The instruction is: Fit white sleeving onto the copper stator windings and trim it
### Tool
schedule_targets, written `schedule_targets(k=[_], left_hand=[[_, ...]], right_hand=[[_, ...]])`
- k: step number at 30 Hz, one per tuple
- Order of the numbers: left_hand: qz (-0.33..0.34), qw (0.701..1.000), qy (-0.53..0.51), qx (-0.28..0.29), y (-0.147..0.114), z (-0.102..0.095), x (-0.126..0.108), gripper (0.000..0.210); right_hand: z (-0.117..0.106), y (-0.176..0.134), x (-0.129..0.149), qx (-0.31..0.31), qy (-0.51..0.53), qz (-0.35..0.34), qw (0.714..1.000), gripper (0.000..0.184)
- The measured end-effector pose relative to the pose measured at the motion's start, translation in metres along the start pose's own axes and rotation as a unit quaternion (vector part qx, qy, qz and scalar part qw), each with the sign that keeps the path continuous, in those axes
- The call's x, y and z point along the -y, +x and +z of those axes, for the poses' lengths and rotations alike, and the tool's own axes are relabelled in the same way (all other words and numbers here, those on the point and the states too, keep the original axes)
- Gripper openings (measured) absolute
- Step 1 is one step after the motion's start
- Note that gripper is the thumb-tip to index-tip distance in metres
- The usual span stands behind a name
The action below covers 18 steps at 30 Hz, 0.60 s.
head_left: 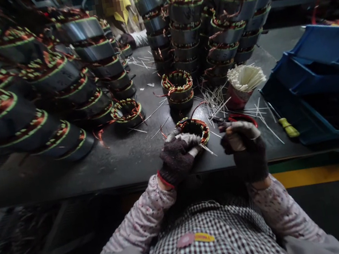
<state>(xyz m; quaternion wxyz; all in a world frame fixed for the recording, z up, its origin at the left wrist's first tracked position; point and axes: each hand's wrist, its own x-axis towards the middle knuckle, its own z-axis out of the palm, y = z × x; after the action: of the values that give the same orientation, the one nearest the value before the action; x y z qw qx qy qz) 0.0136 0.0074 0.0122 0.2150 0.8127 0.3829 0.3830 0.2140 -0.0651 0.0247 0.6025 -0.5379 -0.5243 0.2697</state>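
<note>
My left hand [180, 153], in a dark glove with pale fingertips, is closed on the near rim of a wire-wound stator [202, 129] lying on the table. Copper windings and a yellow-green edge show around its ring. Thin white sleeves [208, 150] stick out beside my left fingers. To the right, my right hand [245, 147], gloved the same way, has its fingers curled in a pinch. What it pinches is hidden. Red-handled scissors [221, 119] show just behind those fingers; whether the hand touches them I cannot tell.
Stacks of stators [187, 34] rise at the back and left. Two stacked stators [179, 89] and a single one [127, 112] stand nearer. A cup [238, 96] holds white sleeves; others lie scattered. Blue bins [316, 78] and a screwdriver [288, 127] are right. A co-worker [128, 13] is opposite.
</note>
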Motion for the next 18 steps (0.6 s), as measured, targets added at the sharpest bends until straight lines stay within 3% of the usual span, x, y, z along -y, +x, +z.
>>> schedule_targets(k=[2,5,7,11,15,18], left_hand=[[0.006,1.000,0.007,-0.014,0.000,0.001,0.000,0.005],[0.012,1.000,0.016,-0.014,-0.001,0.002,0.000,0.009],[0.010,1.000,0.022,-0.007,-0.001,0.001,-0.002,0.012],[0.003,1.000,0.026,0.002,0.000,0.001,-0.004,0.015],[0.007,1.000,0.020,-0.003,-0.001,0.000,-0.003,0.011],[0.004,1.000,0.028,0.010,-0.001,0.000,-0.002,0.011]], right_hand=[[-0.008,-0.005,-0.003,0.016,-0.026,0.061,0.998,0.035],[-0.013,-0.014,0.003,0.165,-0.126,0.092,0.974,0.034],[-0.011,-0.018,0.009,0.215,-0.173,0.087,0.957,0.027],[-0.007,-0.022,0.013,0.269,-0.135,0.100,0.948,0.026],[-0.009,-0.023,0.012,0.250,-0.074,0.155,0.953,0.034],[-0.007,-0.021,0.010,0.227,-0.079,0.149,0.959,0.029]])
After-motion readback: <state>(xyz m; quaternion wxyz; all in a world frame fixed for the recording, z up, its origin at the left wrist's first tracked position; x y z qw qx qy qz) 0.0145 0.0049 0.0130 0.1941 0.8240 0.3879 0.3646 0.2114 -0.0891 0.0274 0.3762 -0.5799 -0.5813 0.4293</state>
